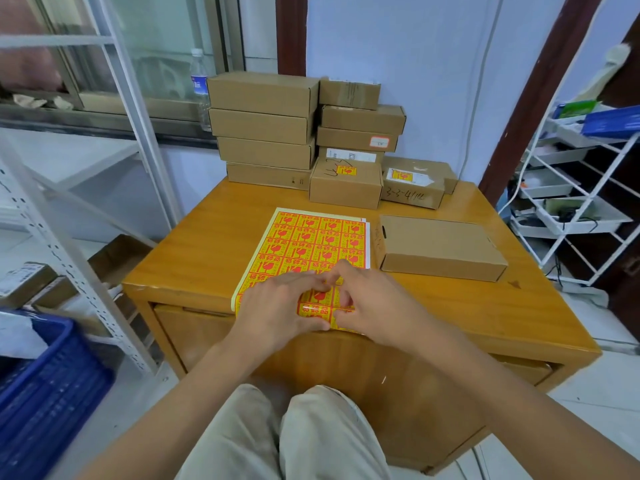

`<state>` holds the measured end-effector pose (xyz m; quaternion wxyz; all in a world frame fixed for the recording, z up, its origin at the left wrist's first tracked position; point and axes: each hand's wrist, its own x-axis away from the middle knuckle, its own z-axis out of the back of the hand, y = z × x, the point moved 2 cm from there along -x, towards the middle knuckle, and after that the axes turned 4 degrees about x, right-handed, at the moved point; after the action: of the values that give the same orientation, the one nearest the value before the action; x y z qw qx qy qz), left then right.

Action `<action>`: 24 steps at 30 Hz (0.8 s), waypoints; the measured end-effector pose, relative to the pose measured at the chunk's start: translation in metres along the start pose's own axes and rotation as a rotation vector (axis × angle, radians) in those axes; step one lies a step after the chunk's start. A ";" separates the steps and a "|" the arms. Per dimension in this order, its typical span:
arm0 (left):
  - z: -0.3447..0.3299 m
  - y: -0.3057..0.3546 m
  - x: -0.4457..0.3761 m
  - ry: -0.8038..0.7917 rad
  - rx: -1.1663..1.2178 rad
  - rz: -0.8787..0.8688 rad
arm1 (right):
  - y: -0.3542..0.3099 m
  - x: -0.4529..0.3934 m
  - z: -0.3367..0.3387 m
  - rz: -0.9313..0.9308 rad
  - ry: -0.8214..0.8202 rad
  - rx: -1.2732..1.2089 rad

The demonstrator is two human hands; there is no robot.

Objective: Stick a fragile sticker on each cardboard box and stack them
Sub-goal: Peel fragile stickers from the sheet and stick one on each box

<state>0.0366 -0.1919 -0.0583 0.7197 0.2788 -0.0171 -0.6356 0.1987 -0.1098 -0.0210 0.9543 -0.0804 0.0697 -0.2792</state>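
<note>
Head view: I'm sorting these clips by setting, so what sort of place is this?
Probably a small packing or stockroom. Sealed cardboard boxes are stacked against the wall on a wooden desk, a sheet of fragile stickers lies under both hands, and white metal shelving stands to the side.

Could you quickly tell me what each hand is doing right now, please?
Left hand: fingers rest on the yellow-and-red fragile sticker sheet, thumb at its near edge.
Right hand: fingers curled at a sticker near the sheet's near edge; actual pinch cannot be told.
</note>
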 end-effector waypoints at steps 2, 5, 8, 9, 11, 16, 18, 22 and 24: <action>0.000 -0.001 0.000 -0.012 -0.014 0.005 | 0.002 -0.005 0.000 -0.004 -0.049 -0.036; 0.000 0.001 0.001 -0.004 -0.028 -0.002 | 0.000 -0.008 -0.001 -0.025 -0.073 -0.057; 0.001 0.002 0.001 0.001 -0.028 -0.030 | -0.004 -0.003 -0.001 -0.028 -0.004 0.048; 0.002 0.000 0.001 -0.008 -0.009 -0.052 | -0.004 0.001 -0.001 -0.017 0.035 0.122; 0.003 -0.002 0.001 -0.037 0.044 -0.103 | 0.000 0.009 0.000 -0.004 0.093 0.196; -0.001 -0.005 0.002 0.029 0.055 -0.152 | 0.005 0.025 -0.014 0.042 0.279 0.156; -0.005 -0.004 0.003 0.080 0.049 -0.166 | 0.003 0.027 -0.019 0.040 0.343 0.155; -0.008 -0.005 0.005 0.146 0.095 -0.172 | 0.000 0.028 -0.022 0.034 0.410 0.177; -0.010 -0.006 0.004 0.165 0.129 -0.166 | 0.001 0.030 -0.024 0.042 0.435 0.172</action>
<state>0.0356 -0.1924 -0.0704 0.6441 0.3764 0.0243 -0.6655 0.2194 -0.1282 -0.0471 0.9258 0.0649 0.2512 -0.2751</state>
